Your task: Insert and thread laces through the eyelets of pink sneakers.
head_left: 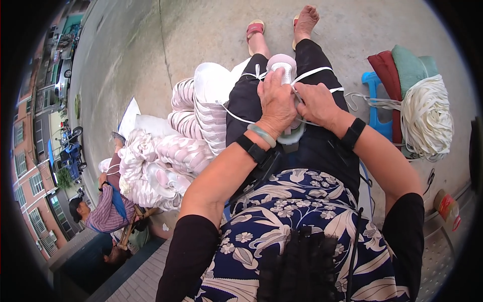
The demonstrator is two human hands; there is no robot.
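The person sits with a pale shoe piece (288,68) on their lap, up near the knees. White cord (236,118) runs across the black trousers (246,100) on both sides of it.

The concrete ground (201,35) ahead of the feet is wide and bare, so there is lots of room that way. On the person's left, a big pile of pink and white shoe pieces (171,156) fills the space beside the leg. On the right, a blue plastic stool (375,113) stands close, with a fat bundle of white cord (427,118) and red and green cushions (397,70) on it.

Both arms come up from the lower edge and bend in to meet over the lap. The left hand (275,103) lies flat on the shoe piece with its fingers curled over it, pressing it down. A pale green bangle (261,135) and a black band sit on that wrist. The right hand (314,103) is just beside it, touching it, with its fingers pressed together and pinching the white cord.

At the far left edge, another person in a striped shirt (103,214) bends low. A small red and yellow can (447,206) stands at the right edge.
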